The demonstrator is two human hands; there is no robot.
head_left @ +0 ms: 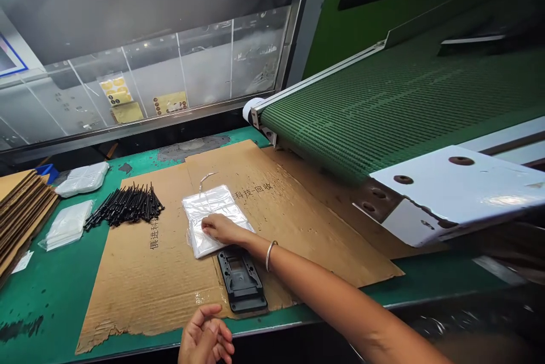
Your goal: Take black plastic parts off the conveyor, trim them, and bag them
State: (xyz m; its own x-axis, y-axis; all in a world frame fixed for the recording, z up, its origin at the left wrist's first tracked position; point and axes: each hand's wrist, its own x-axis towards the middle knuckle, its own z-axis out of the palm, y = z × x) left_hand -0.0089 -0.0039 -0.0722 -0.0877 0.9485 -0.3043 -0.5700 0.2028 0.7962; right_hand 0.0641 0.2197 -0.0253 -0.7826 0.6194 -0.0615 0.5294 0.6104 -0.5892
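My right hand [221, 229] reaches across the cardboard sheet [140, 290] and rests on a stack of clear plastic bags [204, 205]. Its fingers are bent, with the tips pinching at the top bag. A metal bangle sits on that wrist. Just in front of the bags lies a black plastic part [242, 281], flat on the cardboard and untouched. My left hand [206, 335] hovers at the table's near edge, palm up and fingers loosely curled, with nothing in it.
A pile of black cable ties [125, 206] lies left of the bags. More bag packs [83, 178] and stacked cardboard [21, 210] sit at the far left. A green conveyor belt [383, 108] with a white bracket [451, 188] overhangs the right side of the green table [42, 301].
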